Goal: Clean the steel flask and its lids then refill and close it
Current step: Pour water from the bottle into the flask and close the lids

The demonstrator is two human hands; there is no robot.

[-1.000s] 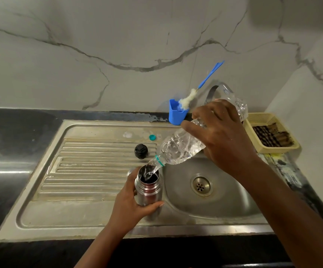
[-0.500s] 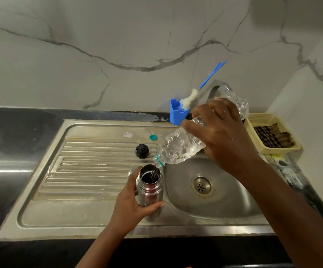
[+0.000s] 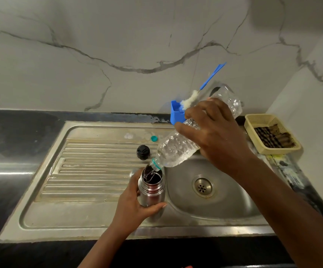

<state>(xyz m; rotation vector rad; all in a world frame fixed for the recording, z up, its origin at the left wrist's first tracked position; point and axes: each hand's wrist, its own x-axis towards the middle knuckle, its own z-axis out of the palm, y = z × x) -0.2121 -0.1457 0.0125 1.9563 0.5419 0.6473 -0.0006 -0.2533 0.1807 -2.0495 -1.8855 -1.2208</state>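
Note:
The steel flask (image 3: 151,190) stands upright and uncapped on the sink's draining board, beside the basin. My left hand (image 3: 132,206) grips its body from the left. My right hand (image 3: 213,134) holds a clear plastic water bottle (image 3: 178,149) tilted neck-down, and water runs from its mouth into the flask's opening. A black flask lid (image 3: 143,152) lies on the ribbed board behind the flask. A small teal bottle cap (image 3: 154,138) lies farther back. A steel part shows just behind the flask, mostly hidden.
The sink basin (image 3: 224,207) with its drain (image 3: 202,186) lies right of the flask. A blue holder (image 3: 176,115) with a blue-handled bottle brush (image 3: 210,78) stands at the back. A beige basket (image 3: 272,133) sits at the right on the dark counter.
The bottle's neck has dropped a little closer to the flask's mouth while water keeps pouring. Both hands keep their hold, and the flask stays in place.

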